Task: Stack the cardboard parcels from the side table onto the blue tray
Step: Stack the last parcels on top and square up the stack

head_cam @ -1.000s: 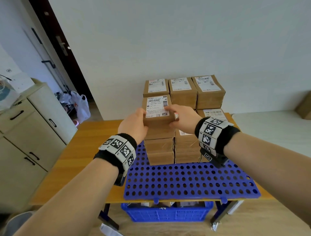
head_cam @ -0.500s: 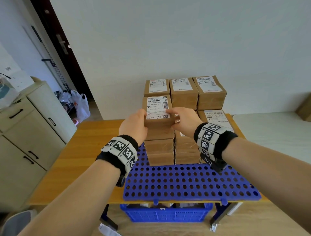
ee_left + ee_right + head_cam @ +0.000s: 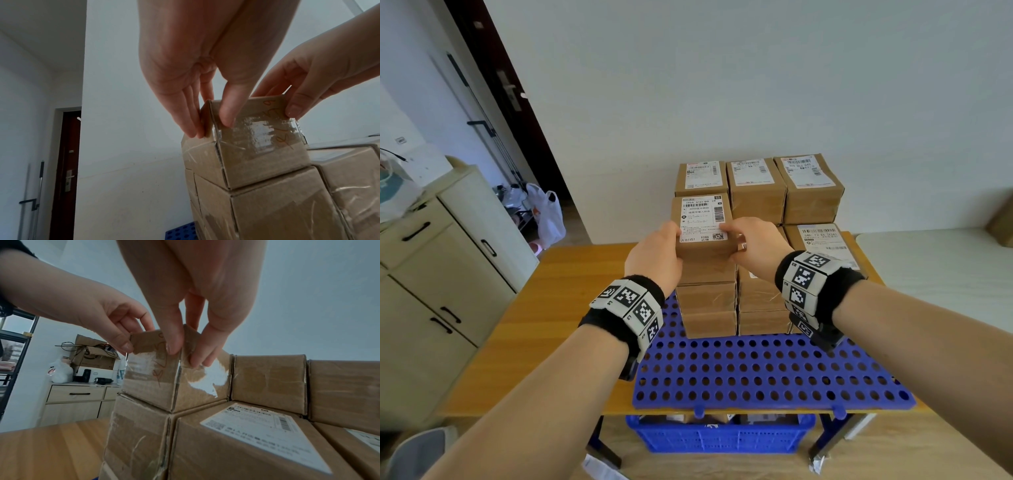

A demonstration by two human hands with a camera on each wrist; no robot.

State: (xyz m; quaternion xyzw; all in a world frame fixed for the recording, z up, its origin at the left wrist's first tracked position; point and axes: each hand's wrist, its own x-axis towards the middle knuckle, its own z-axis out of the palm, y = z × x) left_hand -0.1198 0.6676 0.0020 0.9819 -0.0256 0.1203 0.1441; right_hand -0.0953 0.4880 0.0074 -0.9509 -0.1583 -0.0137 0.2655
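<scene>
While the left hand (image 3: 654, 255) and right hand (image 3: 755, 245) pinch the top box (image 3: 702, 228) at its near corners, it sits on the front-left stack on the blue tray (image 3: 767, 373). Uneven release could nudge it askew and tip the tall stack. Compared with a second ago, the box sits lower and squarer.

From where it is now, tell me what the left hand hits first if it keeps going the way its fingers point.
The left hand already grips the top parcel; pushed on, it likely meets the back-row parcel behind, though depth is unclear.
</scene>
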